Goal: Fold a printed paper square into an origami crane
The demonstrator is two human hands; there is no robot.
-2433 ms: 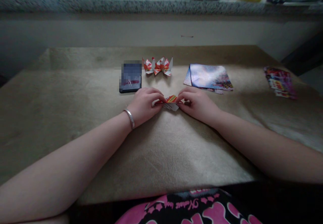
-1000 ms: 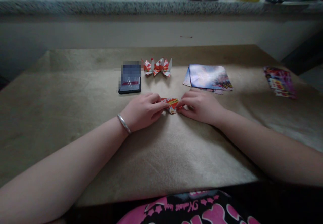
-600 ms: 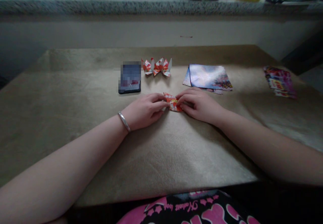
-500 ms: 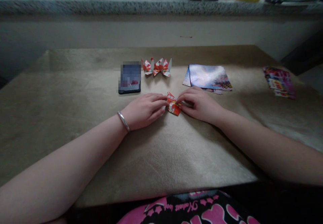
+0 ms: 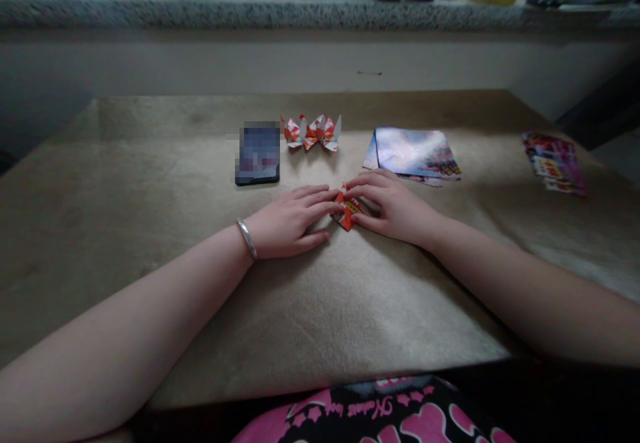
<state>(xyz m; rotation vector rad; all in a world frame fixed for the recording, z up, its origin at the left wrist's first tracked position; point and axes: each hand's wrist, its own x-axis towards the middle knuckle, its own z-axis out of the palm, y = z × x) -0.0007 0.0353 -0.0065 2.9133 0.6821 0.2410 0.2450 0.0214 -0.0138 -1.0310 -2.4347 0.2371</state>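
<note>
A small folded piece of orange-red printed paper (image 5: pixel 349 220) lies on the table between my hands. My left hand (image 5: pixel 286 222), with a silver bangle at the wrist, reaches in from the left. Its fingers are stretched out, their tips resting on the paper's left and upper part, and its thumb is apart on the table. From the other side, my right hand (image 5: pixel 395 208) holds the paper's right side between thumb and fingertips. Fingers of both hands cover part of the folds. Behind them stand several folded orange-and-white paper pieces (image 5: pixel 313 134) with pointed tips.
A dark phone-like device (image 5: pixel 259 175), partly blurred, lies left of the folded pieces. Glossy picture sheets (image 5: pixel 415 150) lie behind my right hand. More colourful printed papers (image 5: pixel 554 163) are at the far right. A stone sill (image 5: pixel 300 13) with assorted items runs beyond the table (image 5: pixel 320 323).
The paper has been turned or folded into a more pointed shape. My left fingers have slid right over it and spread, with the thumb lower. My right fingers have shifted slightly left over its top.
</note>
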